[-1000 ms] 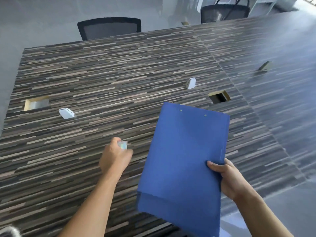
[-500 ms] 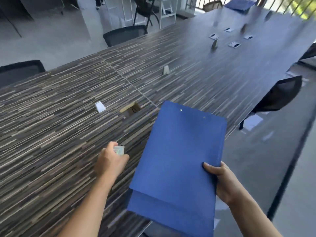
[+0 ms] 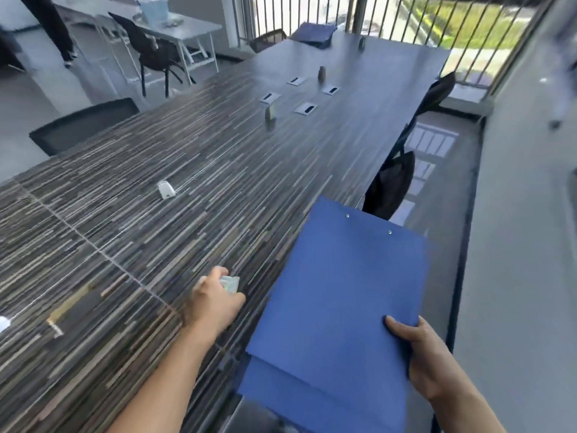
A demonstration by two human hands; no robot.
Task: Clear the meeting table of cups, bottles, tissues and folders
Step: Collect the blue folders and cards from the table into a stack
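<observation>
My right hand grips blue folders by their right edge, holding them flat over the near right edge of the long striped meeting table. A second blue folder shows beneath the top one at the near end. My left hand is closed around a small clear, pale object that sticks out above the fingers; what it is cannot be told. At the table's far end lies a dark blue folder stack.
Small white and grey stands dot the table's middle, along with cable hatches. Black chairs stand on the left and right sides. A grey desk and railing lie beyond.
The view has swung right along the table, bringing its far end and the railing into sight. Both hands keep their grips and stay in the same places relative to me.
</observation>
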